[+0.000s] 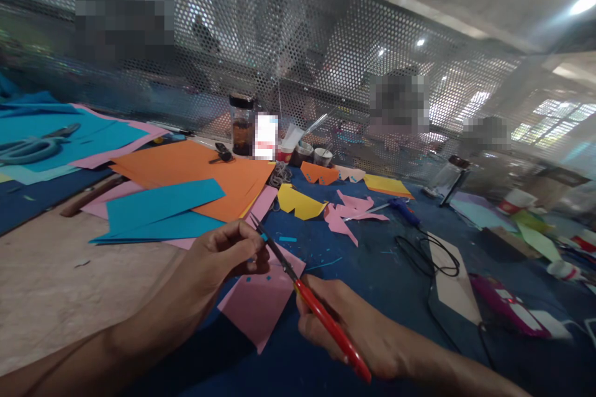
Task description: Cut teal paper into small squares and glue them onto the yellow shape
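Observation:
My right hand (342, 316) is closed round the handles of red-handled scissors (328, 322), whose dark blades point up and left. Between the fingertips of my left hand (233, 248) is a small blue paper strip (264, 237), right at the blades. Beneath both hands lies a pink paper piece (261, 313) with tiny blue squares on it. Blue paper scraps (287, 239) are scattered just right of the blades. Farther back sit a yellow paper cutout (302, 203) and a pink paper pinwheel shape (349, 214).
Orange sheets (186, 167) and folded blue paper (162, 205) lie at left, with grey scissors (37, 146) beyond. A jar (242, 127), a lit phone (266, 136) and small cups stand along the perforated metal screen (288, 43). At right are a blue glue gun (405, 211) and its black cord.

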